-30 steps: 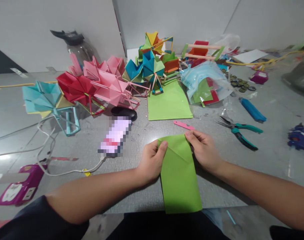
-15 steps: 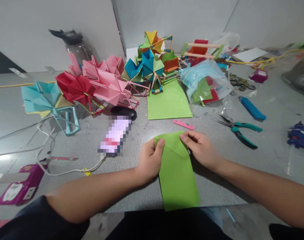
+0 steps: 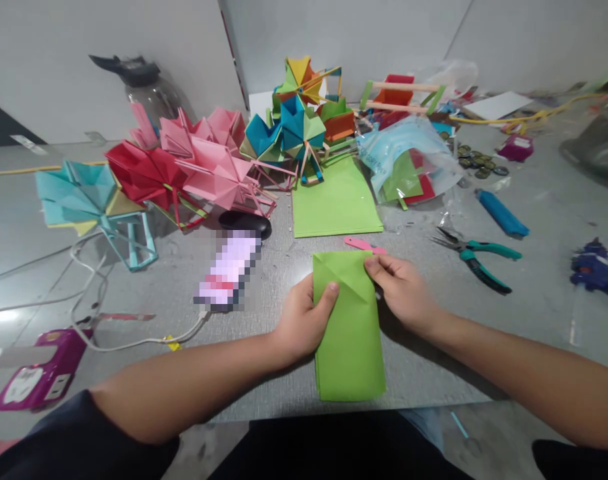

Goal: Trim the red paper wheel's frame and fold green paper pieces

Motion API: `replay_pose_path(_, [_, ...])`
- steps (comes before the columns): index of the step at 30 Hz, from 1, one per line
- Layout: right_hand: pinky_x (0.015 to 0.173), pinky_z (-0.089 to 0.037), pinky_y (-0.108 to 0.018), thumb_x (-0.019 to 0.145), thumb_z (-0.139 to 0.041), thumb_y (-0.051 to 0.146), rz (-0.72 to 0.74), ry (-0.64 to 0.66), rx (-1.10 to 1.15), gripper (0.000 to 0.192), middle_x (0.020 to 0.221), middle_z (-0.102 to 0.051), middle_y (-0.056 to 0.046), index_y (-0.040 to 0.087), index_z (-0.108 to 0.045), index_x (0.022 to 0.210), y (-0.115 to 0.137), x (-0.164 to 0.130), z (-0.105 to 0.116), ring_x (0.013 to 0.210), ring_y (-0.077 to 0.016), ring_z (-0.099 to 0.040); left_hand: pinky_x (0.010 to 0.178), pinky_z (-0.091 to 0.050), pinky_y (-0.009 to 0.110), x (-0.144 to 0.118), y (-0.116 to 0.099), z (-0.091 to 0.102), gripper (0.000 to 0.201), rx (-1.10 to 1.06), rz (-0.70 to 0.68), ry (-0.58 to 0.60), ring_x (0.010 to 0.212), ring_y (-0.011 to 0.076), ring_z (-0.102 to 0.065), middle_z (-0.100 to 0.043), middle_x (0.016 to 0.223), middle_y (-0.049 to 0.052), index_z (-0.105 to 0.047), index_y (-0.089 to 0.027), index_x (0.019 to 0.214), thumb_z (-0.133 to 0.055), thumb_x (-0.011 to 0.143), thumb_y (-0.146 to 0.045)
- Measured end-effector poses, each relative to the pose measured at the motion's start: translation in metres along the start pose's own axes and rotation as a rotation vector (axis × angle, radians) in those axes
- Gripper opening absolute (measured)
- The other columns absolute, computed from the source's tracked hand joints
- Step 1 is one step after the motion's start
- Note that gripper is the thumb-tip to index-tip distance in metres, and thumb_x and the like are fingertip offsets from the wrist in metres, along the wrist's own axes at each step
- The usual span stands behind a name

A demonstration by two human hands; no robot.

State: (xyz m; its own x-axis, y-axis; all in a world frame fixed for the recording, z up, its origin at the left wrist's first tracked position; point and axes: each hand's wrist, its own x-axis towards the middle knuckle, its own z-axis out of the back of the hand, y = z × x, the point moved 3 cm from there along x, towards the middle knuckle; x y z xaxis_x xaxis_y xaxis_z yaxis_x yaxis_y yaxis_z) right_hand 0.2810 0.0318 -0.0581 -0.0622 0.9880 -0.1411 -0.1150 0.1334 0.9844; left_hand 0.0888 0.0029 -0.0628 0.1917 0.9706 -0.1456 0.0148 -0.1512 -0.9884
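Note:
A folded sheet of green paper (image 3: 351, 347) is held between my hands near the table's front edge, with diagonal creases toward its top. My left hand (image 3: 304, 317) grips its left side, thumb lying across the front and the other fingers behind. At the upper right corner my right hand (image 3: 401, 290) pinches the paper between thumb and fingers. Just beyond the paper's top edge lies a pink craft knife (image 3: 357, 243), partly covered by it. A stack of green sheets (image 3: 337, 207) rests farther back.
Folded paper models (image 3: 214, 170) crowd the back left. A phone (image 3: 229, 270) with a white cable lies left of my hands. On the right are green-handled pliers (image 3: 477, 257), a blue glue gun (image 3: 597, 270) and a plastic bag (image 3: 409, 160). A purple power strip (image 3: 44, 370) sits at far left.
The green paper has shifted up and away from me, its top now overlapping the pink knife. Its lower end has swung left and lies straighter. Both hands keep their grip.

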Motion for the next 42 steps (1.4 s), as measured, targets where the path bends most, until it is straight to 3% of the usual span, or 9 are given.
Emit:
replay_pose_path(9, [0.063, -0.048, -0.035, 0.091, -0.073, 0.073, -0.026, 0.093, -0.046, 0.054, 0.077, -0.067, -0.006, 0.021, -0.069, 0.076, 0.0039, -0.0025, -0.0019, 0.069, -0.0196, -0.057, 0.070, -0.062, 0.034, 0.0030, 0.0025, 0.0015, 0.041, -0.027, -0.004, 0.000, 0.086, 0.0251, -0.075, -0.081, 0.106, 0.013, -0.071, -0.018, 0.110, -0.066, 0.102, -0.058])
replay_pose_path(19, [0.058, -0.045, -0.032, 0.081, -0.077, 0.082, -0.044, -0.022, -0.005, 0.063, 0.070, -0.059, -0.001, 0.022, -0.064, 0.070, 0.0034, -0.0063, -0.0029, 0.065, -0.0173, -0.053, 0.080, -0.063, 0.039, 0.0031, 0.0023, 0.0016, 0.039, 0.015, -0.036, 0.024, 0.100, 0.0287, -0.077, -0.082, 0.121, 0.016, -0.070, -0.017, 0.121, -0.063, 0.104, -0.051])
replay_pose_path(31, [0.054, -0.044, -0.029, 0.085, -0.075, 0.083, 0.080, -0.139, 0.026, 0.063, 0.069, -0.059, -0.001, 0.023, -0.064, 0.071, 0.0026, -0.0068, -0.0005, 0.063, -0.0152, -0.049, 0.080, -0.065, 0.042, 0.0009, 0.0078, 0.0010, 0.044, 0.087, -0.030, 0.071, 0.103, 0.0320, -0.078, -0.082, 0.118, 0.017, -0.071, -0.017, 0.123, -0.059, 0.105, -0.056])
replay_pose_path(37, [0.061, -0.052, -0.032, 0.084, -0.075, 0.084, 0.057, -0.018, 0.036, 0.061, 0.078, -0.070, -0.005, 0.023, -0.071, 0.077, 0.0078, -0.0080, -0.0042, 0.069, -0.0192, -0.059, 0.080, -0.064, 0.042, 0.0016, 0.0093, 0.0030, 0.043, 0.085, -0.052, 0.053, 0.105, 0.0321, -0.078, -0.082, 0.119, 0.016, -0.070, -0.018, 0.121, -0.057, 0.107, -0.057])
replay_pose_path(42, [0.061, -0.052, -0.032, 0.088, -0.074, 0.078, 0.063, 0.018, 0.011, 0.056, 0.077, -0.071, -0.005, 0.023, -0.071, 0.075, 0.0091, -0.0077, -0.0028, 0.069, -0.0194, -0.060, 0.079, -0.063, 0.040, 0.0006, 0.0073, 0.0043, 0.042, 0.064, -0.030, 0.036, 0.099, 0.0299, -0.078, -0.083, 0.114, 0.015, -0.069, -0.019, 0.116, -0.057, 0.107, -0.058])
